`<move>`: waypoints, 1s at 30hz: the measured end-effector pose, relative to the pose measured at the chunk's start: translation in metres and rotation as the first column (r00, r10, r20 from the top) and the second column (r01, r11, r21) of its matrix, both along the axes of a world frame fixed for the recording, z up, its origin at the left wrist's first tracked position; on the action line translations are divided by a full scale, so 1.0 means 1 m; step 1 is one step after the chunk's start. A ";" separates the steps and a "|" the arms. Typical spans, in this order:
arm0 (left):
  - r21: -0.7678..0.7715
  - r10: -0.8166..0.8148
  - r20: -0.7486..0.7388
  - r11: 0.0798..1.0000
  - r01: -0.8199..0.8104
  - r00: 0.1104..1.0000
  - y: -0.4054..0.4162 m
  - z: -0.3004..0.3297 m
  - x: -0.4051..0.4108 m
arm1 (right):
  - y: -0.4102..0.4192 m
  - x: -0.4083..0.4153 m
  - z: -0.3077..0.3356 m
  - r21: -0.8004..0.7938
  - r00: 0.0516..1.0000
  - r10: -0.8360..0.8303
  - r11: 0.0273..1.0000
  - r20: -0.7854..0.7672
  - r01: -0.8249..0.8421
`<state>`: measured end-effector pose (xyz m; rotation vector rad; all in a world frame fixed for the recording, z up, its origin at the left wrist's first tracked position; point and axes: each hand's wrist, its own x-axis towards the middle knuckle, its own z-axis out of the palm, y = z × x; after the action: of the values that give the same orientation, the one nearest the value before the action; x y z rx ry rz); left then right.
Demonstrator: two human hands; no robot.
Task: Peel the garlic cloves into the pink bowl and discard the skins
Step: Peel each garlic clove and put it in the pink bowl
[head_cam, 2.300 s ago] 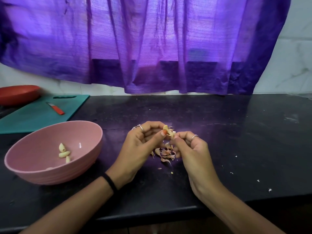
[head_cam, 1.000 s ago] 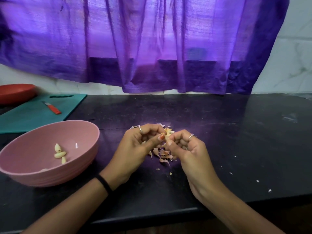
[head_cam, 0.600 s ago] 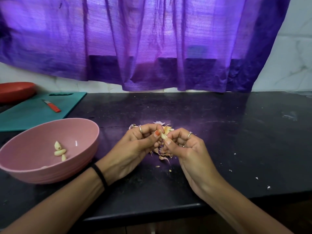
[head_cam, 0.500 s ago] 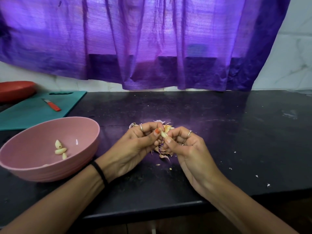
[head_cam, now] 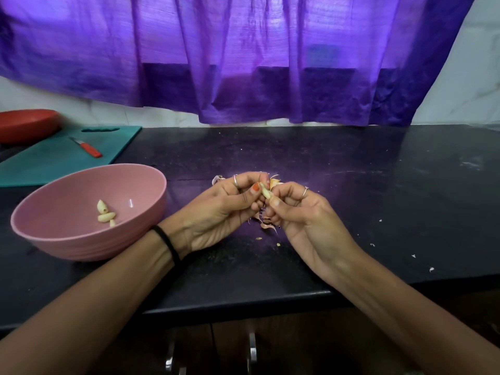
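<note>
since earlier: more bare garlic clove (head_cam: pixel 265 192) exposed, pinched between left hand (head_cam: pixel 221 209) and right hand (head_cam: pixel 299 212), right of pink bowl (head_cam: pixel 89 240), above skins (head_cam: pixel 263 221). mid-peel; next likely strip last skin, drop in bowl.

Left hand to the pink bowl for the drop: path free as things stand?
Probably yes. The pink bowl sits open-topped just left of the left hand, with only bare counter between. The garlic clove is still pinched by both hands, so the right hand must release first.
</note>
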<state>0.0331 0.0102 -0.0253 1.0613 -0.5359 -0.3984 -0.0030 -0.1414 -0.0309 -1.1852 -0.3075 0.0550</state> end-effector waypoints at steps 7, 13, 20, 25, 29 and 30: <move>0.094 0.214 0.163 0.969 -0.231 0.963 -0.003 -0.009 0.001 | 0.002 0.003 -0.002 -0.035 0.998 -0.059 0.998 -0.031 0.057; 0.156 0.310 0.304 0.917 -0.368 0.901 -0.003 -0.012 0.001 | 0.008 0.000 -0.003 -0.115 0.991 -0.134 0.984 0.013 0.135; 0.175 0.306 0.378 0.903 -0.392 0.874 -0.004 -0.010 -0.002 | 0.006 -0.001 -0.002 -0.098 0.987 -0.158 0.983 -0.002 0.157; 0.150 0.303 0.381 0.912 -0.382 0.873 -0.005 -0.007 -0.006 | 0.002 -0.001 -0.003 -0.069 0.991 -0.134 0.989 -0.008 0.134; 0.132 0.311 0.336 0.919 -0.372 0.889 -0.006 -0.006 -0.007 | 0.002 0.000 -0.005 -0.144 0.968 -0.231 0.959 0.099 0.244; 0.133 0.312 0.331 0.919 -0.372 0.891 -0.006 -0.006 -0.007 | 0.002 0.001 -0.006 -0.183 0.951 -0.270 0.938 0.149 0.295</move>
<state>0.0264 0.0043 -0.0317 1.3908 -0.5743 0.0322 -0.0022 -0.1393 -0.0365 -1.4292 -0.2386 -0.2440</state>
